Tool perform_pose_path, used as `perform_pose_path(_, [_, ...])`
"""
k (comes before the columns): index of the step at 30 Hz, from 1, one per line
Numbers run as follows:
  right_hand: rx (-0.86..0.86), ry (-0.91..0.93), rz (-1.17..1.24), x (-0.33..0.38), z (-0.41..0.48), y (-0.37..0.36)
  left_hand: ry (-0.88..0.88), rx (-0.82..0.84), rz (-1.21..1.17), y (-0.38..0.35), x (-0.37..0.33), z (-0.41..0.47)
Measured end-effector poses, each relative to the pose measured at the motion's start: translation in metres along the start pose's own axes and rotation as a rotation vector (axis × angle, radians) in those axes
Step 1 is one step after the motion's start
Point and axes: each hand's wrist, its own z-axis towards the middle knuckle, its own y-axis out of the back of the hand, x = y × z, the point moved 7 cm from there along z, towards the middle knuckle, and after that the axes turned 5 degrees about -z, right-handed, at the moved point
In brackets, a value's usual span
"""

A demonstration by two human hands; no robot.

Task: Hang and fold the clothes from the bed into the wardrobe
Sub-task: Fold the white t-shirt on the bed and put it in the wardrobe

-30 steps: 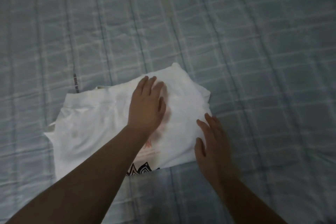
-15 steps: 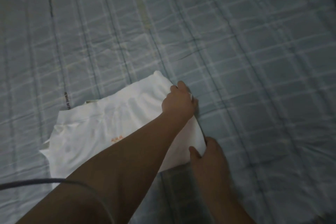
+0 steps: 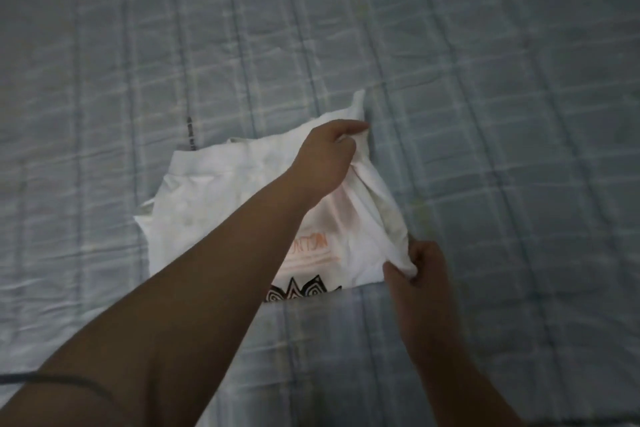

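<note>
A white T-shirt (image 3: 214, 198) with faint orange lettering and a black patterned print lies partly folded on the bed. My left hand (image 3: 325, 156) reaches across it and pinches the far right corner of the fabric. My right hand (image 3: 419, 274) grips the near right corner. The shirt's right edge is lifted off the bed and bunched between the two hands. My left forearm hides part of the shirt's middle.
A blue-grey checked bedsheet (image 3: 485, 114) fills the whole view, with a few wrinkles at the left. A thin dark cable (image 3: 62, 381) crosses the lower left corner over my left arm.
Both hands went from lying flat on the shirt to taking hold of its right edge. That edge has now risen off the bed and bunched between them.
</note>
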Motion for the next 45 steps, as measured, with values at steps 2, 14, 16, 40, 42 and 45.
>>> perform_pose_path(2, [-0.026,0.156,0.007,0.033,-0.023,-0.019,0.044,-0.027,-0.094,0.041,0.013,-0.011])
perform_pose_path(14, [0.203,0.892,-0.392,0.128,-0.151,-0.221,-0.021,-0.139,0.014,0.274,0.118,-0.066])
perform_pose_path(16, [0.256,0.893,-0.523,0.121,-0.165,-0.259,0.002,-0.122,0.083,0.298,0.144,-0.072])
perform_pose_path(40, [0.055,0.784,-0.948,0.139,-0.076,-0.253,-0.313,-0.145,0.802,0.215,0.194,-0.153])
perform_pose_path(42, [0.081,0.790,-1.113,0.117,-0.066,-0.257,-0.291,-0.124,0.862,0.207,0.222,-0.153])
perform_pose_path(45, [0.115,0.799,-1.197,0.094,-0.058,-0.262,-0.317,-0.104,0.877,0.206,0.241,-0.153])
